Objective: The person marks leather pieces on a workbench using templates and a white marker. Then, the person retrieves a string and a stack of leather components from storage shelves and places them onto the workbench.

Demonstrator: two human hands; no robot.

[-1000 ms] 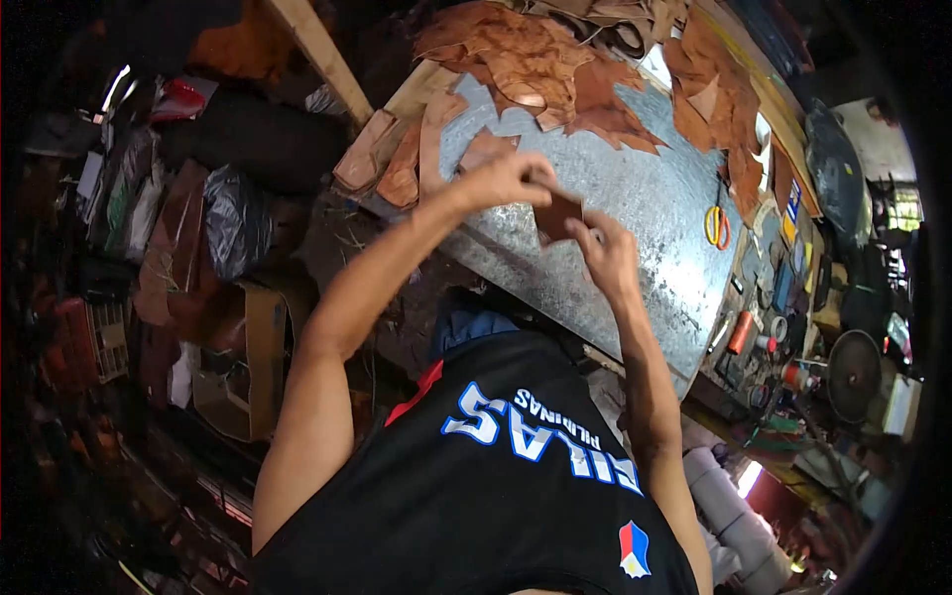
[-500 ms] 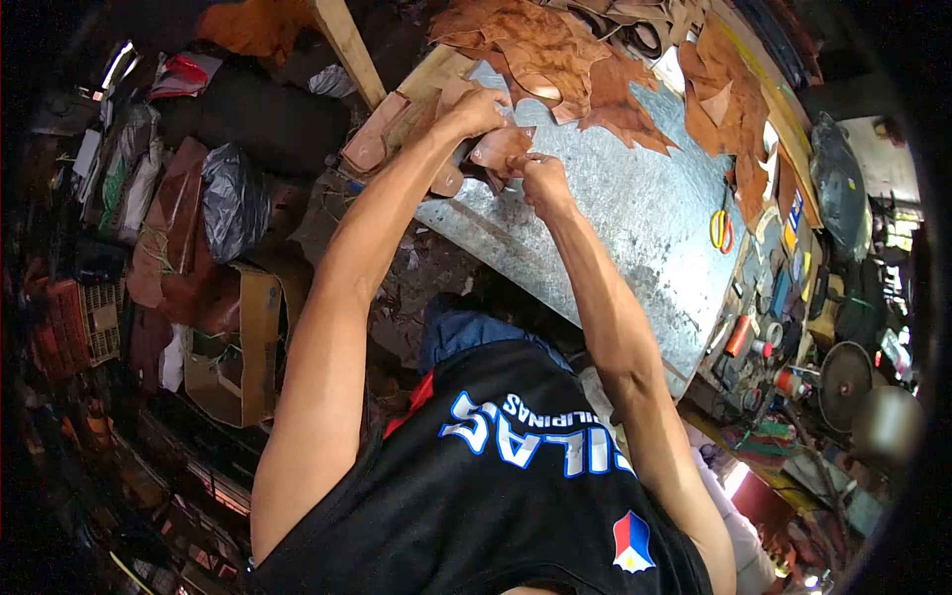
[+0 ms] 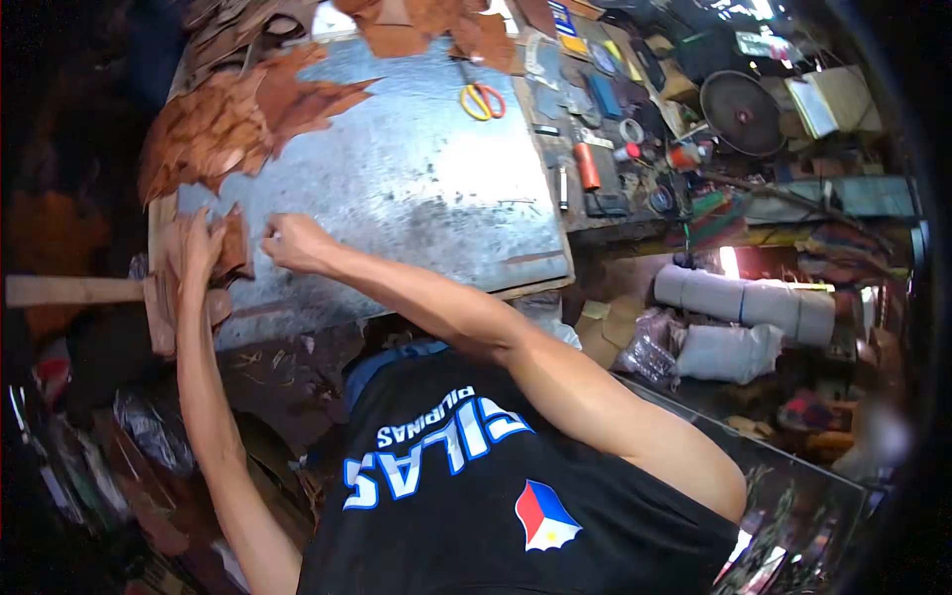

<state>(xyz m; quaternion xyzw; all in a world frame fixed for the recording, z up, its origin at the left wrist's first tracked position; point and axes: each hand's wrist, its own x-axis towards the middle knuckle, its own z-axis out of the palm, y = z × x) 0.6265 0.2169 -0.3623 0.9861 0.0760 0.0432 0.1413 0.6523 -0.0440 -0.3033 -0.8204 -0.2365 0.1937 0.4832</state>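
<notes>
My left hand (image 3: 202,241) is at the left end of the metal-topped table (image 3: 397,169), fingers apart, touching brown leather pieces. A small dark brown leather piece (image 3: 234,244) stands out just right of its fingers. My right hand (image 3: 294,243) is closed over the metal top, a short gap to the right of that piece. Something small and pale shows at its fingertips, too small to name. Behind both hands lies a large, ragged brown hide (image 3: 213,129).
Scissors (image 3: 482,101) with yellow and red handles lie at the back of the table. To the right are an orange cylinder (image 3: 587,167), tape rolls, a round fan (image 3: 742,114) and wrapped rolls (image 3: 744,302). A wooden beam (image 3: 74,291) juts in from the left.
The view has swung to the right. The brown leather that both hands held has come down to the table's left end, and my right hand has moved away from it.
</notes>
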